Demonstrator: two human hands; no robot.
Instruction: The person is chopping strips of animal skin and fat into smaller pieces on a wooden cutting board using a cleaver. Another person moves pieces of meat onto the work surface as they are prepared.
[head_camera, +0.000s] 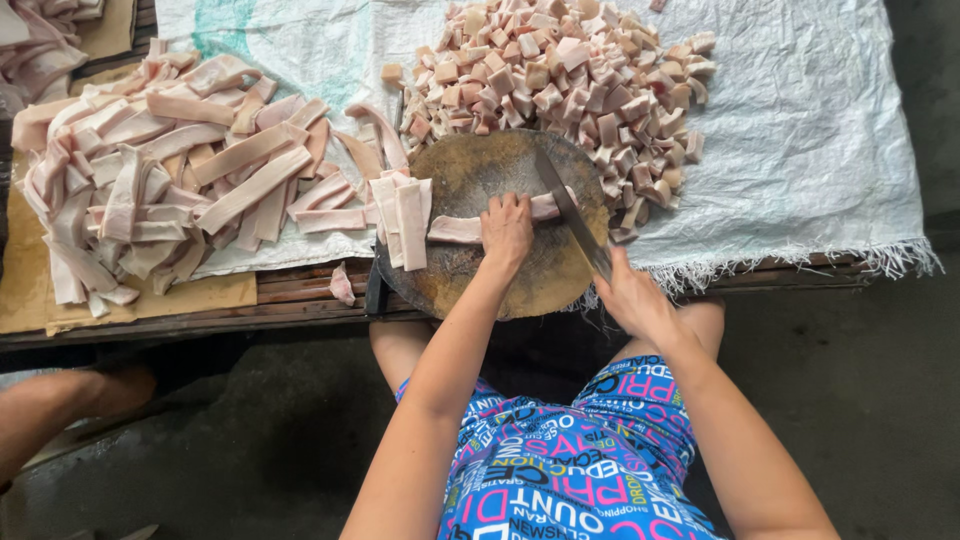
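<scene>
While the strip was being pinned, these relations could be noted:

Left hand: the left hand (507, 228) was pressed flat, fingers closed down, on the pale strip of pork skin (455, 229), near the middle of the round chopping block (470, 175).

Right hand: the right hand (628, 296) was wrapped shut around the handle of the cleaver (570, 212), over the block's near right edge.

Strip axis: the strip was laid left to right across the block, its right end just past the left fingertips.

Blade to strip: the blade was set across the strip's long axis, touching or just beside its right end; contact cannot be told.

Nearer hand: the left hand was on the strip; the right hand was kept well back of it, toward the body.

Surroundings: uncut strips (160, 170) were heaped on the bench's left side, cut cubes (560, 75) on the white woven sack (800, 130) beyond the block's far right edge.
</scene>
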